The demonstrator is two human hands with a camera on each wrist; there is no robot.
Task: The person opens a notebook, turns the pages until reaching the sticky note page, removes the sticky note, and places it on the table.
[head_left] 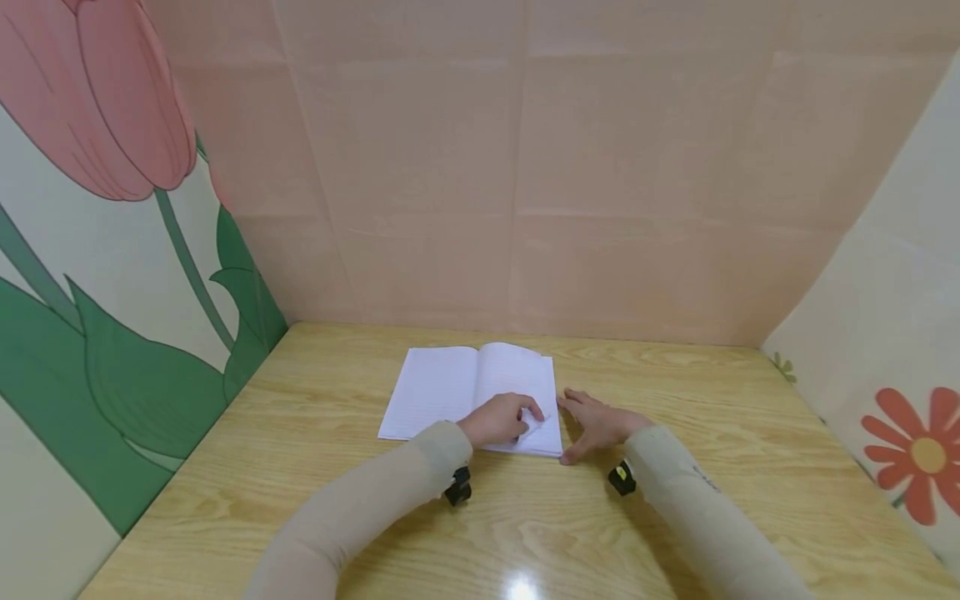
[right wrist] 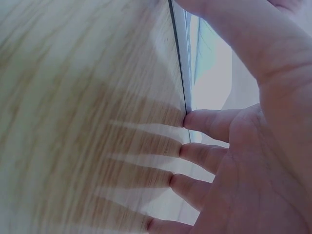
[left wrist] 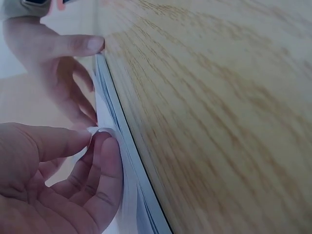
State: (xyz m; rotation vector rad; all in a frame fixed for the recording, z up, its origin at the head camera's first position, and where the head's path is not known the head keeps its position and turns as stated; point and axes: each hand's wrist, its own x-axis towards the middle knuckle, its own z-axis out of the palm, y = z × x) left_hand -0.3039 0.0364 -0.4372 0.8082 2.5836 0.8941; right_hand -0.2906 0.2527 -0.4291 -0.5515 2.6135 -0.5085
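Note:
An open lined notebook lies flat on the table, its spine running away from me. Over the right half, my left hand pinches a page near its lower right part, and the page lifts into a small fold. Close up in the left wrist view, thumb and index finger hold that page edge. My right hand is at the notebook's right side, thumb near the bottom corner and fingers spread. Its fingertips rest at the notebook's edge in the right wrist view.
The wood-grain table extends around the notebook on every side. A pink back wall rises behind it, with a tulip-printed panel on the left and a flower-printed panel on the right.

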